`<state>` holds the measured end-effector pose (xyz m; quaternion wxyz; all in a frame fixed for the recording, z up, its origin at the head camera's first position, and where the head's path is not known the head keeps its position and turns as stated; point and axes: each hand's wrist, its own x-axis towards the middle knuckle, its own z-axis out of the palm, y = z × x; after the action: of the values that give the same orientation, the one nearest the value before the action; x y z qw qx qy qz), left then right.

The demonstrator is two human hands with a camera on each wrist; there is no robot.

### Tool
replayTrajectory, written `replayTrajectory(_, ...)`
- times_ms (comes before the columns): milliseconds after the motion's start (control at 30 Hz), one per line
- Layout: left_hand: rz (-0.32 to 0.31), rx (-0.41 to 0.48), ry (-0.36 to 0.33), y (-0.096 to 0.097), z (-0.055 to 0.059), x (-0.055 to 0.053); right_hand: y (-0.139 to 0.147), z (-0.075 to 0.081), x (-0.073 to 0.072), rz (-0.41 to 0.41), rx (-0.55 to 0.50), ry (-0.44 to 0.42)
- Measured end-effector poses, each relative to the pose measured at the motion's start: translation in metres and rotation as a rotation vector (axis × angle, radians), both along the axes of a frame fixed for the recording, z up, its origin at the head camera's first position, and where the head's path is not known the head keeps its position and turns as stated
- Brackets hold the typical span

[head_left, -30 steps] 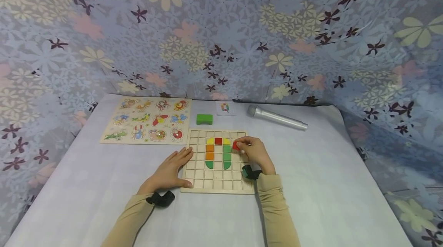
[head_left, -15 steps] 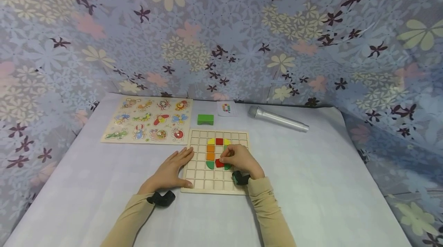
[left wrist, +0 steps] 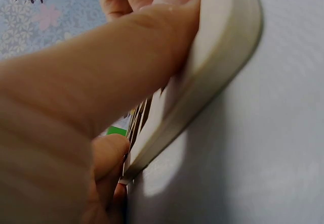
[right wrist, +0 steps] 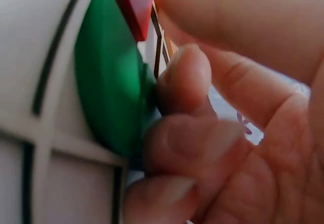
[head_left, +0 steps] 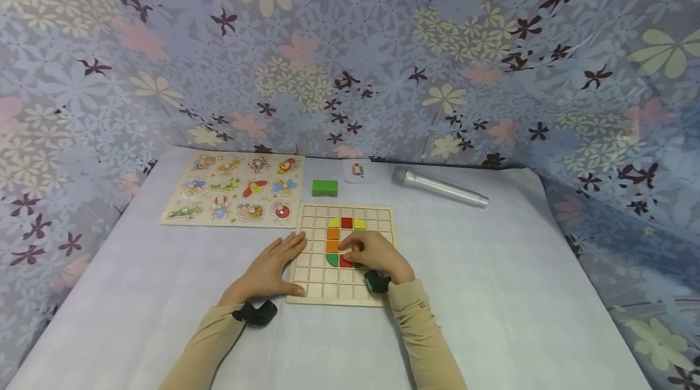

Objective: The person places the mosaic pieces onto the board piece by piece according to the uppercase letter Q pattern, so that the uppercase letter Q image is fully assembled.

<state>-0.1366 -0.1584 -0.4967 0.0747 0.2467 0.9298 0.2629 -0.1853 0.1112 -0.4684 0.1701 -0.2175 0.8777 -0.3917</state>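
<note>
A wooden grid board (head_left: 322, 293) lies before me, with coloured tiles set in a ring. At the ring's bottom, a red tile (head_left: 346, 262) sits between two rounded green tiles, the left one (head_left: 332, 260) plainly visible. My right hand (head_left: 376, 253) is over the ring's right side, thumb at the red tile and index fingertip apart from it. In the right wrist view the red tile (right wrist: 135, 6) stands beside a green tile (right wrist: 106, 72), near several bent fingers. My left hand (head_left: 270, 268) rests spread on the board's left edge, its thumb on the front corner.
Behind the board stand a green block (head_left: 325, 188) and a small card (head_left: 358, 171) printed with a coloured ring. An insect picture puzzle (head_left: 232, 189) lies back left. A silver microphone (head_left: 440, 187) lies back right. Floral cloth (head_left: 350, 62) hangs behind the table.
My right hand has carried the red tile from the board's right side left and nearer to me, down into the ring's bottom gap. Its index finger has since parted from the tile. My left hand stays put.
</note>
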Motion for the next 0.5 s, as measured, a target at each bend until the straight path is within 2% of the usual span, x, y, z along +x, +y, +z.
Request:
replayTrajectory(100,0.002,0.000,0.002,0.000,0.000,0.000,0.004,0.001,0.000,-0.004,-0.006,-0.002)
replayTrajectory(200,-0.003,0.000,-0.001,0.001,-0.001,0.000,0.018,0.004,0.000,-0.072,-0.047,-0.004)
replayTrajectory(367,-0.015,-0.003,-0.009,0.002,-0.001,0.000,0.061,0.004,0.003,-0.195,-0.106,0.010)
replayTrajectory(500,-0.007,0.000,0.000,-0.001,0.000,0.000,0.100,-0.007,0.017,-0.234,-0.140,-0.052)
